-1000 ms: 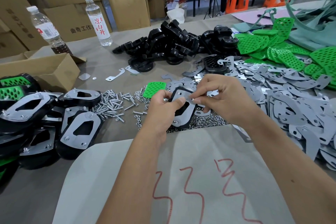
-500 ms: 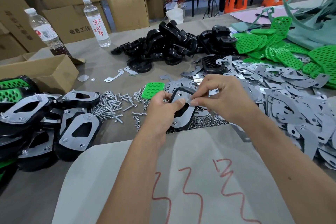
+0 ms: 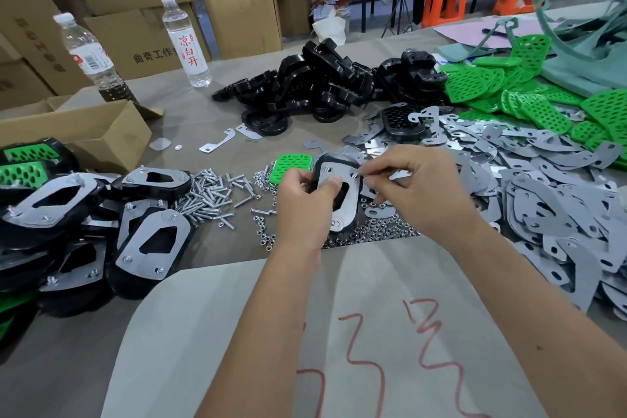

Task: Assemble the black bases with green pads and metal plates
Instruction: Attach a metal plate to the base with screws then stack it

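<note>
Black base [image 3: 320, 169] with its metal plate [image 3: 344, 198] sits gripped in the left hand [image 3: 305, 204], at the table's centre; the right hand [image 3: 419, 192], at three o'clock, pinches something tiny at the plate's corner hole, likely fastening. Next: seat it squarely.

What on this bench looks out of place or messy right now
Nothing looks damaged. The oddities are loose stock: screws and nuts lie scattered straight on the table, uncontained. One green pad sits alone beside the left hand, far from the green pad pile.
</note>
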`<state>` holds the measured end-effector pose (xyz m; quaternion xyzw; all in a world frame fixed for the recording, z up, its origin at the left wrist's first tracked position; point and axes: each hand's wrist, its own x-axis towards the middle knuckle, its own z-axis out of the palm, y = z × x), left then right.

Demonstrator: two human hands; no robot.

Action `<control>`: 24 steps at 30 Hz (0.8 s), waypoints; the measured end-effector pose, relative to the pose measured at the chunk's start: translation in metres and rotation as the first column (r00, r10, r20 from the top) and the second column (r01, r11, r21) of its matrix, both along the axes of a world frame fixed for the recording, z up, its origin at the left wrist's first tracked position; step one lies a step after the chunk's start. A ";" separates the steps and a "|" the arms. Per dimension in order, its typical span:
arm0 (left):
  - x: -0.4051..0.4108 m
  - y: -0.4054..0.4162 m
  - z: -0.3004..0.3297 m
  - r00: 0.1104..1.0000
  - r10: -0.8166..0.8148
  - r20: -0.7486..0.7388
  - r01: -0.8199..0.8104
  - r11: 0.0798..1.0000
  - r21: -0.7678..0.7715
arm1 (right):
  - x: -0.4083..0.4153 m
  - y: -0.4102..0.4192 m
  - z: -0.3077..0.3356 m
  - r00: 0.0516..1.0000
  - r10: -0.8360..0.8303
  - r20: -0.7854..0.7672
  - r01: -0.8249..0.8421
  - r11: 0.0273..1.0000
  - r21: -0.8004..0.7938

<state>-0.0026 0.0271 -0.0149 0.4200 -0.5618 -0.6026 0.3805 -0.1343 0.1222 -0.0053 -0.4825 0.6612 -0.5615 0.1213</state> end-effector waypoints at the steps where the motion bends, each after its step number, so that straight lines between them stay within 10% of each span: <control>1: -0.001 0.001 -0.001 1.000 0.009 0.024 -0.008 0.999 -0.043 | 0.002 -0.001 -0.001 0.999 0.005 -0.032 -0.005 1.000 0.002; 24: -0.003 0.002 -0.003 1.000 -0.012 0.018 0.012 0.999 -0.033 | 0.000 -0.004 -0.004 0.998 0.020 -0.066 -0.025 0.998 -0.065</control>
